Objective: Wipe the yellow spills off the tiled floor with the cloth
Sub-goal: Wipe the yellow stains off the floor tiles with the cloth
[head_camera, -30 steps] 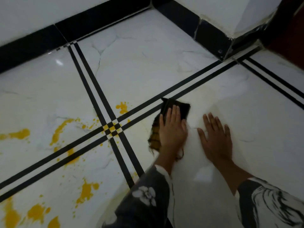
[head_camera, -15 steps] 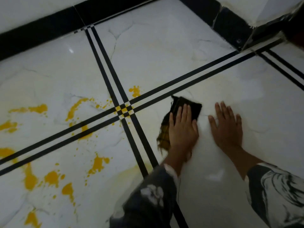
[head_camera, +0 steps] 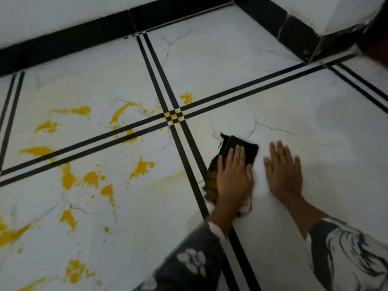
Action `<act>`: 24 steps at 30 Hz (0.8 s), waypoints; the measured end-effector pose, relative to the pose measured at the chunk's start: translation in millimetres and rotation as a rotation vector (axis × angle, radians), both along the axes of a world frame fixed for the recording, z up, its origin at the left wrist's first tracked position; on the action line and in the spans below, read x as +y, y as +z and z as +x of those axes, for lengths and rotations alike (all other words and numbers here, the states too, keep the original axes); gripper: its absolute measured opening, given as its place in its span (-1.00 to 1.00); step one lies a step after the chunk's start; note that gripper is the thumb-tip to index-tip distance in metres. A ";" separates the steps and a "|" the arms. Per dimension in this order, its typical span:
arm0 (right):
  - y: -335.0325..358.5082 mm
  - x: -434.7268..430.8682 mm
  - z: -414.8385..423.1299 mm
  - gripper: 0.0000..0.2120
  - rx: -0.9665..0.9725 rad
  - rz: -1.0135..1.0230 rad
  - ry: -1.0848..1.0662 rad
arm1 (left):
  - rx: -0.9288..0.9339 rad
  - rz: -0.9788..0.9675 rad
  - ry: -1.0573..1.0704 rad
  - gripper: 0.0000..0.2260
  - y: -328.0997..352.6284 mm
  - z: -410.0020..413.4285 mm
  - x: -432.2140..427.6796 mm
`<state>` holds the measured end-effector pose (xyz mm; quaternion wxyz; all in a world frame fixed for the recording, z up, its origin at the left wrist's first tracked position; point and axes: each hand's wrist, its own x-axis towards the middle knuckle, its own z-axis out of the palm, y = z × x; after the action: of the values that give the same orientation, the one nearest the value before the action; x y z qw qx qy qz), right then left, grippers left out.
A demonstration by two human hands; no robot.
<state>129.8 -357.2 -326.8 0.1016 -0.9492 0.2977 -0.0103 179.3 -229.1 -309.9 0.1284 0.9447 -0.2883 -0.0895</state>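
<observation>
Since the earlier frame both hands and the cloth sit lower and further from the crossing of the black lines, and more of the spilled tiles to the left has come into sight.

Largest is the tiled floor (head_camera: 220, 66), white marble-look squares split by paired black lines that meet at a crossing (head_camera: 173, 116) tinted yellow. A black skirting (head_camera: 84, 36) runs along the wall beyond the crossing. The yellow spills (head_camera: 69, 177) spread over the two tiles left of the crossing, in blots and fine spatter, with one small blot (head_camera: 186, 98) just beyond the crossing on the far right tile. A faint yellow smear (head_camera: 174, 175) lies below the crossing, beside the black lines.

Patterned dark sleeves (head_camera: 189, 261) cover both forearms. The left hand (head_camera: 234, 175) lies flat, fingers straight and together, pressing the dark cloth (head_camera: 249, 149) onto the tile below and right of the crossing; it presses rather than clamps. The cloth's edge nearest the crossing looks stained yellow. The right hand (head_camera: 283, 171) rests palm down on bare tile just beside the cloth, fingers spread, holding nothing.
</observation>
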 end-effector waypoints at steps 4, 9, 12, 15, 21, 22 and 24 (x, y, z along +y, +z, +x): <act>0.4 15.8 -13.7 -0.50 -0.014 0.024 -0.038 | -0.045 0.104 0.208 -0.48 -8.0 50.8 75.3; 13.0 51.4 0.7 -0.49 -0.023 0.165 -0.234 | -0.149 0.045 0.456 -0.48 -10.7 -20.8 145.6; 20.7 68.9 23.3 -0.51 -0.027 0.226 -0.168 | -0.082 -0.007 0.283 -0.52 -10.5 -62.2 116.6; 19.7 97.7 36.5 -0.53 -0.021 0.226 0.025 | -0.042 0.016 0.107 -0.53 -5.4 -31.0 104.1; 7.8 140.9 47.3 -0.45 -0.074 0.112 0.272 | -0.078 0.103 0.374 -0.38 -10.3 42.5 184.1; 6.3 142.7 49.0 -0.39 -0.073 0.102 0.277 | -0.121 0.101 0.464 -0.41 -11.1 32.2 195.4; 3.0 145.1 51.6 -0.37 -0.058 0.065 0.271 | -0.166 0.083 0.564 -0.47 -12.3 -2.1 194.1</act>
<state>181.4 -212.2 -323.9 0.1414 -0.9762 0.1639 -0.0140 177.2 -34.9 -322.2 0.0854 0.9960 -0.0199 0.0158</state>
